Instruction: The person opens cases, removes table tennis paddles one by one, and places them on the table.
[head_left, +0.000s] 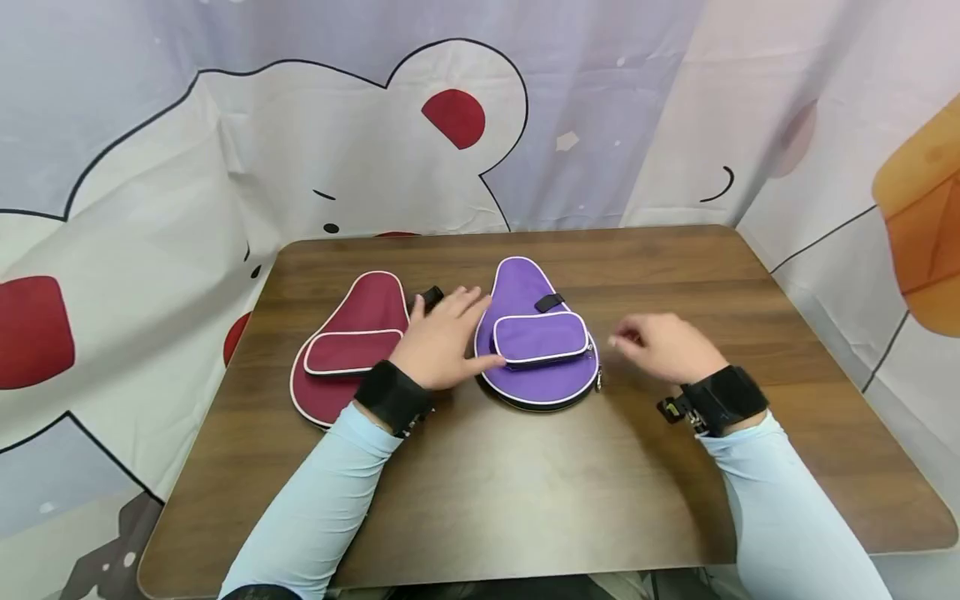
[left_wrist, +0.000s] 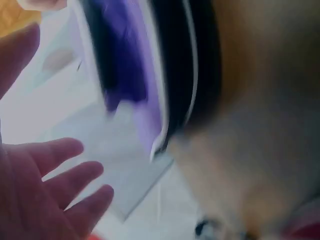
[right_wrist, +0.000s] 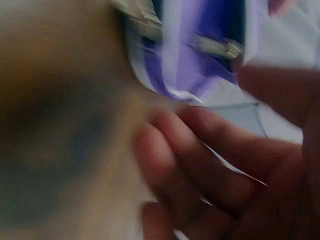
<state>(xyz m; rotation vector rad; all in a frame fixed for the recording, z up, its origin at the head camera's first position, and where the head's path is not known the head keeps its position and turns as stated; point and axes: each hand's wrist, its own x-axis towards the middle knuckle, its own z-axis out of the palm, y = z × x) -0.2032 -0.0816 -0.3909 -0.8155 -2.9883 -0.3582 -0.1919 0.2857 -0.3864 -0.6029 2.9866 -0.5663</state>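
Observation:
A purple paddle case (head_left: 537, 333) with white piping lies on the table, its narrow end pointing away and a zipped pocket on its front. To its left is a maroon paddle case (head_left: 356, 350) of the same shape, partly hidden behind my left hand (head_left: 446, 342). That hand hovers between the two cases with its fingers spread, thumb near the purple pocket. My right hand (head_left: 667, 343), fingers loosely bent and holding nothing, is just right of the purple case, near its zipper pulls (right_wrist: 215, 46). Both wrist views are blurred.
Both cases and hands are over a brown wood-grain table (head_left: 540, 492) with rounded corners. A printed curtain (head_left: 570, 100) hangs behind it and along the sides. Each wrist wears a black strap (head_left: 723, 400).

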